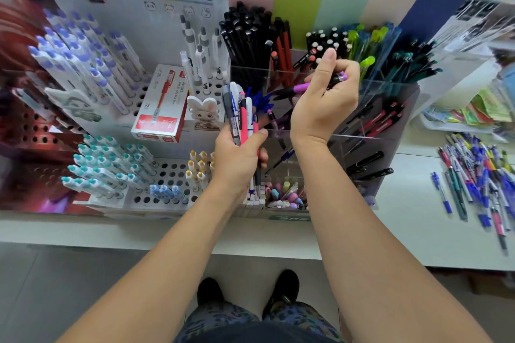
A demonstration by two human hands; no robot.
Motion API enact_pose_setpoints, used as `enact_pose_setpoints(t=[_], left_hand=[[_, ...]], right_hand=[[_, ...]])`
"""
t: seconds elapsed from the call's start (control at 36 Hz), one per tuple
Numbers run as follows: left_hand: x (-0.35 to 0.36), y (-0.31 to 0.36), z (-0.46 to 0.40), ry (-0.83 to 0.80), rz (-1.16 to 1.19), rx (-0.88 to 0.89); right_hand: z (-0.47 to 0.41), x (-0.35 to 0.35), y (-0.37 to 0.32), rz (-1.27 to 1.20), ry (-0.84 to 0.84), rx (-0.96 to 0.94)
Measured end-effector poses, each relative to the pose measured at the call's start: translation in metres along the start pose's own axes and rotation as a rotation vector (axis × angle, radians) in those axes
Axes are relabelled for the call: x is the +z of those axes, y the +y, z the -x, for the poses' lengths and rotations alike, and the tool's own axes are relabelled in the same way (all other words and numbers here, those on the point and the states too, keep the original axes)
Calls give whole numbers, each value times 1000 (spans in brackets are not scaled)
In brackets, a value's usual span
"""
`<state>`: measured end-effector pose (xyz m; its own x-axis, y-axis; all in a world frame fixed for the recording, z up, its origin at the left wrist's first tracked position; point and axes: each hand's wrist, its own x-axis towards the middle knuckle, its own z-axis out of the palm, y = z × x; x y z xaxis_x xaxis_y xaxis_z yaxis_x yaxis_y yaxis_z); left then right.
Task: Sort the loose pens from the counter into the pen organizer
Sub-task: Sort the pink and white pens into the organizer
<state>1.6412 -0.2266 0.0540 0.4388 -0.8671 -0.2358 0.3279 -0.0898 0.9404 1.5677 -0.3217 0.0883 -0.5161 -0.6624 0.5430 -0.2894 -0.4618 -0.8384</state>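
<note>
My left hand (239,159) grips a bundle of several pens (242,117), pink, white, grey and blue, held upright in front of the clear tiered pen organizer (373,131). My right hand (326,97) pinches a single purple and black pen (301,88), held almost level above the organizer's middle compartments. The organizer's back compartments hold black, red, green and teal pens; its lower ones hold red, black and purple pens. A heap of loose pens (479,175), mostly blue and white, lies on the white counter (412,217) at the right.
A white peg display (172,175) with teal, blue and yellow capped pens stands at the left. A red and white pen box (160,108) and a rabbit figure (204,113) sit behind it. A bin of small pastel erasers (284,195) is below the organizer.
</note>
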Motion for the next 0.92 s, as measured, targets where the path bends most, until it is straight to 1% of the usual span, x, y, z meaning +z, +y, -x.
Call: enact_pose_setpoints(t=[0.08, 0.17, 0.28, 0.39, 0.44, 0.5, 0.58, 0.69, 0.78, 0.92], left_hand=[[4, 5, -1, -53, -1, -41], [9, 7, -2, -81, -13, -50], [13, 6, -3, -81, -8, -71], [12, 8, -3, -73, 1, -74], [8, 10, -4, -61, 3, -76], [3, 9, -5, -49, -5, -81], [-4, 5, -3, -47, -18, -81], [-7, 2, -2, -61, -3, -82], [-7, 0, 0, -55, -7, -67], [-6, 2, 1, -80, -99, -5]], right_hand=[[-7, -2, 1, 97, -36, -33], [-9, -4, 4, 131, -58, -39], [-7, -4, 4, 160, -90, -73], [-7, -2, 0, 243, -181, -125], [-7, -1, -3, 265, -212, -111], [-6, -1, -5, 253, -234, -63], [-5, -7, -4, 147, -261, -6], [4, -21, 3, 58, -384, 41], [5, -27, 8, 90, -401, 14], [-4, -28, 9, 213, -439, -62]])
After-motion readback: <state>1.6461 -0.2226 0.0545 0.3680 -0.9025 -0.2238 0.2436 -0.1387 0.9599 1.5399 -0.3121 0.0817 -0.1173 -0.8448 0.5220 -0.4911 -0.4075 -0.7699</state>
